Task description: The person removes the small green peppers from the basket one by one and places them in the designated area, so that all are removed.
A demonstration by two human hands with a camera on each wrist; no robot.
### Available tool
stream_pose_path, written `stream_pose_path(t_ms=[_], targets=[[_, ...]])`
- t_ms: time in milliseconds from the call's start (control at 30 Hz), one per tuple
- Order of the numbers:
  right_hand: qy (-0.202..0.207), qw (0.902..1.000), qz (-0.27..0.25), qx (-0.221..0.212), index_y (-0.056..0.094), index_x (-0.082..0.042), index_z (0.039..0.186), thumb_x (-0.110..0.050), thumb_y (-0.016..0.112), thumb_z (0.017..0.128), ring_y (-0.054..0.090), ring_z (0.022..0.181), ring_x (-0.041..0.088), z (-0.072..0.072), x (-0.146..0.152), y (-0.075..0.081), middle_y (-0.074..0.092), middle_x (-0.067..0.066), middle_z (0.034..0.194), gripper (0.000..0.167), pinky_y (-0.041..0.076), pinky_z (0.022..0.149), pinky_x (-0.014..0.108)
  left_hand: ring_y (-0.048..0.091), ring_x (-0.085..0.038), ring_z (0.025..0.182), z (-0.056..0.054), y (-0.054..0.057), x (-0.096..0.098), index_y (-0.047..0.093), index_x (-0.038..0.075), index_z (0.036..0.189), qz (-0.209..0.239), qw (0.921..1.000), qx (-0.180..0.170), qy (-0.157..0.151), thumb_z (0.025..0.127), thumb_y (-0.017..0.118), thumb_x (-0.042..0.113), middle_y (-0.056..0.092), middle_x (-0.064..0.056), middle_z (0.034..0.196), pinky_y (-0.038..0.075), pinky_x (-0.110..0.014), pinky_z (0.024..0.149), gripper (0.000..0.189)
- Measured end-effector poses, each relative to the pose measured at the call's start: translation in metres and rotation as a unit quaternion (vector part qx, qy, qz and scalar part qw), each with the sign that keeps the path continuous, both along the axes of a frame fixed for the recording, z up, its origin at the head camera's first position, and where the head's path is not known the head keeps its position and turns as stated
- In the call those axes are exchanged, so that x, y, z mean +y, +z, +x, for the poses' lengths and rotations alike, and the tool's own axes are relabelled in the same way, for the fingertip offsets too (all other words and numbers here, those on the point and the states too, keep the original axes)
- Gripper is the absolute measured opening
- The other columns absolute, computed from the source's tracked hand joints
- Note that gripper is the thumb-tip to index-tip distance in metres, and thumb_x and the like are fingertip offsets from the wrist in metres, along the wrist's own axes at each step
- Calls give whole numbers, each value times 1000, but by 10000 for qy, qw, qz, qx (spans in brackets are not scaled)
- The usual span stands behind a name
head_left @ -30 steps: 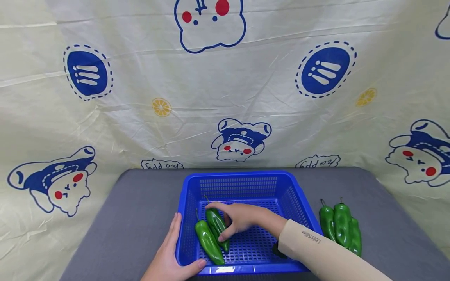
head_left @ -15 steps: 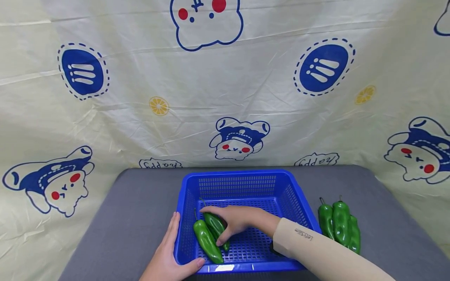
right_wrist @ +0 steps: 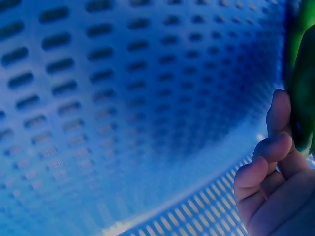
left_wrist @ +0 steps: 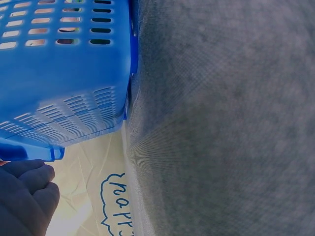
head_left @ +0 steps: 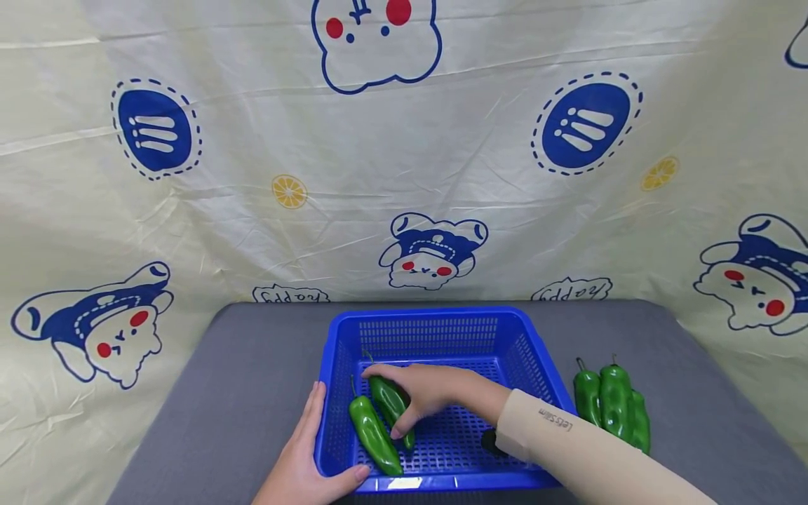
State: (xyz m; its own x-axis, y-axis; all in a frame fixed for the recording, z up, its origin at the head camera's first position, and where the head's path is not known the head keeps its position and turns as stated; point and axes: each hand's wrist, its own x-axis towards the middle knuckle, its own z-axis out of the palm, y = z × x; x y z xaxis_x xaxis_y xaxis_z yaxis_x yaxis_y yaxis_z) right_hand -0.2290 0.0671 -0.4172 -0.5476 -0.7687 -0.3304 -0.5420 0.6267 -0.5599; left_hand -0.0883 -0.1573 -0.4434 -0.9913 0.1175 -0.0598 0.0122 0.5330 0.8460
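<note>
Inside the blue plastic basket (head_left: 476, 481), my right hand (head_left: 435, 389) grips a green pepper (head_left: 387, 398), its thumb on the near side and fingers over the stem end. In the right wrist view, part of that hand (right_wrist: 275, 182) shows against dark green pepper skin (right_wrist: 304, 93). A second, brighter green pepper (head_left: 375, 436) lies just left of the held one, along the basket's left wall. My left hand (head_left: 303, 452) rests at the basket's front left corner, thumb over the front rim and fingers straight along the left side. The left wrist view shows its fingers (left_wrist: 37, 184) by the rim.
Several green peppers (head_left: 615, 403) lie together on the grey cloth-covered table (head_left: 265, 365), right of the basket. A small black object (head_left: 492, 442) in the basket is partly behind the right sleeve (head_left: 562, 435). A printed curtain (head_left: 353, 154) hangs behind the table.
The right hand stays on the same pepper, which has shifted and turned only slightly. The left hand keeps its place on the basket corner. The head view wobbles a little.
</note>
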Motion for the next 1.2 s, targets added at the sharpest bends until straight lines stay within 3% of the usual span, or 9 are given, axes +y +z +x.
stream_pose_path(t_ms=[200, 433, 600, 767, 1100, 1200], targets=[[-80, 9991, -380, -168, 27, -40, 151, -39, 85, 77, 60, 92, 5, 0, 6, 25, 60, -6, 110, 93, 52, 81, 24, 19, -54, 146, 0, 0, 1, -2, 29, 161, 62, 10000, -52, 2, 75, 82, 44, 1, -12, 169, 34, -71, 106, 120], [-180, 9963, -785, -284, 24, -41, 152, -39, 84, 79, 62, 96, 8, 6, 15, 55, 59, -6, 116, 95, 54, 81, 24, 19, -55, 146, 1, -2, 1, -1, 29, 161, 148, 9999, -59, -20, 75, 82, 42, 0, -12, 169, 35, -71, 106, 120], [-318, 9953, -860, -314, 23, -47, 151, -39, 84, 79, 62, 101, 10, 12, 26, 68, 56, -5, 125, 95, 55, 82, 24, 19, -54, 146, 1, -2, 1, 0, 30, 161, 192, 9997, -114, 16, 75, 83, 42, 0, -11, 169, 34, -71, 107, 120], [-487, 9945, -868, -319, 22, -44, 152, -39, 83, 79, 62, 102, 12, 18, 45, 76, 55, -3, 128, 95, 55, 81, 27, 17, -54, 147, 1, -1, 3, 0, 29, 161, 280, 9994, -202, 23, 75, 83, 41, -1, -11, 169, 33, -71, 108, 120], [-1034, 9889, -1020, -316, 19, -44, 153, -37, 82, 81, 63, 88, 17, 31, 100, 97, 62, 1, 111, 96, 56, 72, 33, 14, -49, 149, 3, 0, 3, 2, 26, 161, 116, 9998, 137, -9, 74, 83, 41, 2, -14, 168, 27, -73, 110, 121], [-1204, 9875, -1003, -181, 19, -43, 153, -38, 81, 82, 57, 74, 16, 36, 119, 101, 61, -1, 90, 95, 51, 64, 30, 16, -50, 148, 4, 0, 2, 3, 24, 161, 49, 9994, 352, -2, 73, 84, 42, 4, -16, 168, 27, -73, 109, 122]])
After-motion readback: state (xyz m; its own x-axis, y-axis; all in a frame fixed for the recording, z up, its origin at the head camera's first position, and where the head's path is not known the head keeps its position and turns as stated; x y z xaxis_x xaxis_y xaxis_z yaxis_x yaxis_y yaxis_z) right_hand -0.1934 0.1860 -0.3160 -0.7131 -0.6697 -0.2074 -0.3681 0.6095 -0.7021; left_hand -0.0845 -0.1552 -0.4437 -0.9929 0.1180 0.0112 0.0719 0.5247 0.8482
